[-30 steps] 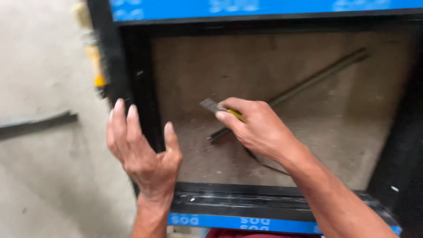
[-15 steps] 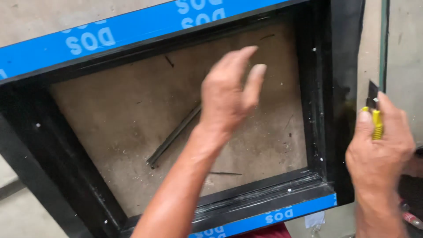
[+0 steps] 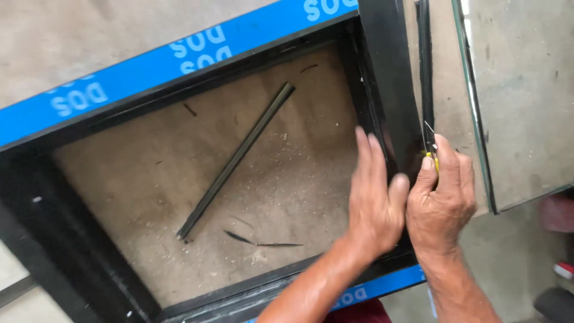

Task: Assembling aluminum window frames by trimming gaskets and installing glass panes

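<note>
Black frame (image 3: 388,72) with blue-taped edges lies flat on a dusty concrete floor (image 3: 281,179). Well to the left of the hands, a thin dark strip (image 3: 236,160) lies loose inside the frame. Left hand (image 3: 375,194) presses flat, fingers together, on the frame's right-hand bar. Touching it on the right, the right hand (image 3: 441,200) is closed around a yellow-handled utility knife (image 3: 431,157), its blade at the bar's outer edge. Further right lies a glass pane (image 3: 520,96).

blue protective tape strips (image 3: 179,57) with white print along black frame's top and bottom edges.
</note>
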